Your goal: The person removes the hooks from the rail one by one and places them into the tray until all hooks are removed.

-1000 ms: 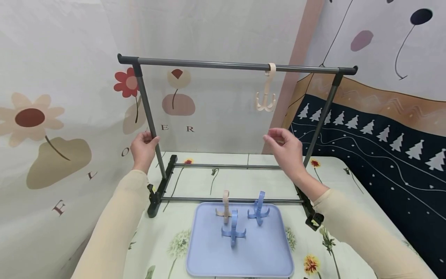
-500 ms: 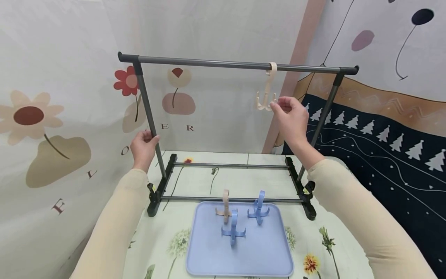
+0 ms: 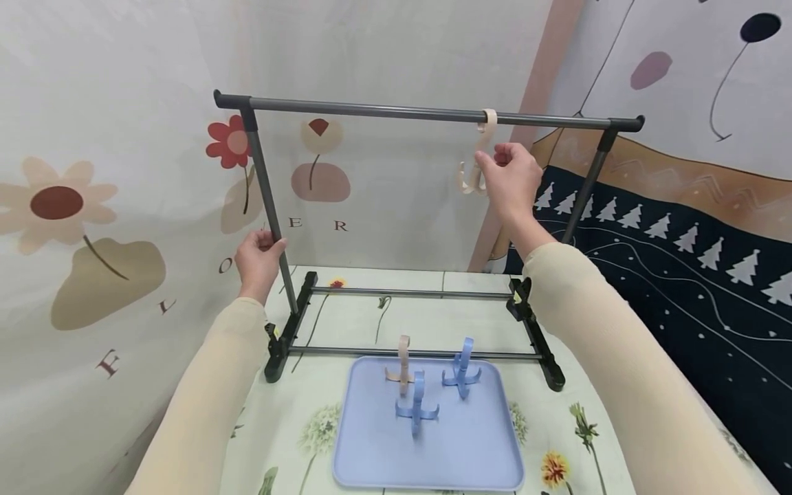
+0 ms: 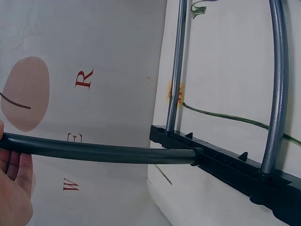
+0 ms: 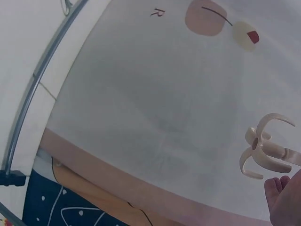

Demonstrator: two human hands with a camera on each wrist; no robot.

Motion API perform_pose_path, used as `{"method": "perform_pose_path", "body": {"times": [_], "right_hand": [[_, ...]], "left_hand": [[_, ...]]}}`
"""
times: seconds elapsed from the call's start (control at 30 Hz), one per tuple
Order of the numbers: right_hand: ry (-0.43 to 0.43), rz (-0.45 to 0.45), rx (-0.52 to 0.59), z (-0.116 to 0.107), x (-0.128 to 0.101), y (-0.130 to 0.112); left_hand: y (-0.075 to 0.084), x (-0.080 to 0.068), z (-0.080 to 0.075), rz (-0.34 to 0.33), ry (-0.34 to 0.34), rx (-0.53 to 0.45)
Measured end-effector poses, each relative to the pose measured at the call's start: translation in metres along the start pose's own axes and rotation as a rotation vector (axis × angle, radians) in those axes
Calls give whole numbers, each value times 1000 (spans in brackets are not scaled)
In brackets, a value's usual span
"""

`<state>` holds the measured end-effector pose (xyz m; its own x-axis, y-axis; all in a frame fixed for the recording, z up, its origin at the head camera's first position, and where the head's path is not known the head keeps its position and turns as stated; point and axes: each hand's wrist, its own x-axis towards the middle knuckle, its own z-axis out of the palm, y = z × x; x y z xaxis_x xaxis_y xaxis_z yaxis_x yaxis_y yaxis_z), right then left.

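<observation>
Right hand [image 3: 510, 175] has risen from below the beige hook [image 3: 475, 172] to its stem, where it hangs from the rack's top bar [image 3: 371, 111]; grip: fingertips pinched on the stem; left hand [image 3: 258, 256]: grip curled round the rack's left post [image 3: 266, 199]; desk [image 3: 297, 419] carries blue tray [image 3: 470, 454] with three more hooks.

At upper centre the rack [image 3: 427, 114] was dark grey with black feet. A beige hook [image 3: 475, 172] hung from it. Low in the frame lay a pale blue tray [image 3: 482, 454] bearing two blue hooks [image 3: 417, 405] and another beige hook [image 3: 402, 361]. The tablecloth [image 3: 291, 426] was cream with printed flowers.
</observation>
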<state>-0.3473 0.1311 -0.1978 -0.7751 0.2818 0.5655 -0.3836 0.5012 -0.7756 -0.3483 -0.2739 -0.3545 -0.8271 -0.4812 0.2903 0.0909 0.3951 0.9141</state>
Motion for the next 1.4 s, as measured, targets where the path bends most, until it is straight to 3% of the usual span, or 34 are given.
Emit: {"method": "perform_pose_path", "body": {"times": [0.5, 0.83, 1.17, 1.4], "right_hand": [[9, 85, -14, 10, 6, -1], [23, 39, -31, 15, 5, 1], [49, -28, -155, 8, 14, -10], [80, -42, -140, 5, 20, -22]], "left_hand": [[1, -2, 2, -17, -6, -9], [0, -2, 1, -9, -3, -16], [1, 0, 2, 0, 4, -15], [0, 1, 1, -1, 5, -13]]}}
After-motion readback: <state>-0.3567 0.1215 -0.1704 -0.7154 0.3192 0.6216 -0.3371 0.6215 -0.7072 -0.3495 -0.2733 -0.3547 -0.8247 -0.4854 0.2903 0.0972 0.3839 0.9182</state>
